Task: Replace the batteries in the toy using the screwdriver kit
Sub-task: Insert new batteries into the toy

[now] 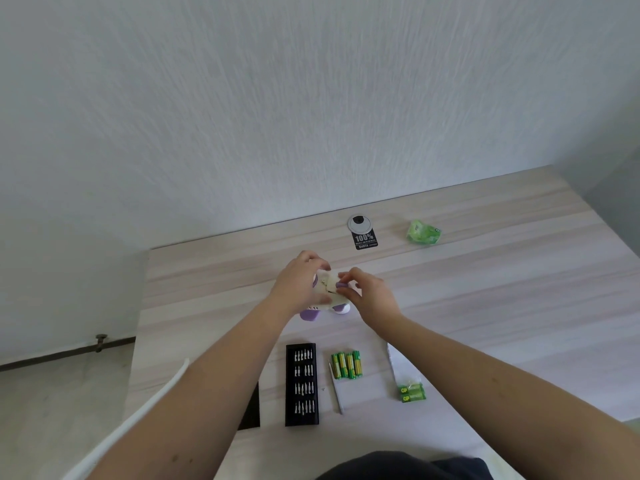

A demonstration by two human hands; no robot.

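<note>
At frame centre, left hand (299, 284) grips the white-and-purple toy (327, 296); right hand (372, 294) fingers pinch a purple part on it.

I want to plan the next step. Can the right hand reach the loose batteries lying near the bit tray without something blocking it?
Probably yes. The loose batteries lie uncovered on the table, nearer the person than the right hand, which is at the toy now.

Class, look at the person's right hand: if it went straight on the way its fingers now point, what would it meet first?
The right hand points up and left at the toy, which its fingertips already seem to touch. Straight on, it would press into the toy, then probably meet the left hand gripping the other side. Depth is unclear.
</note>
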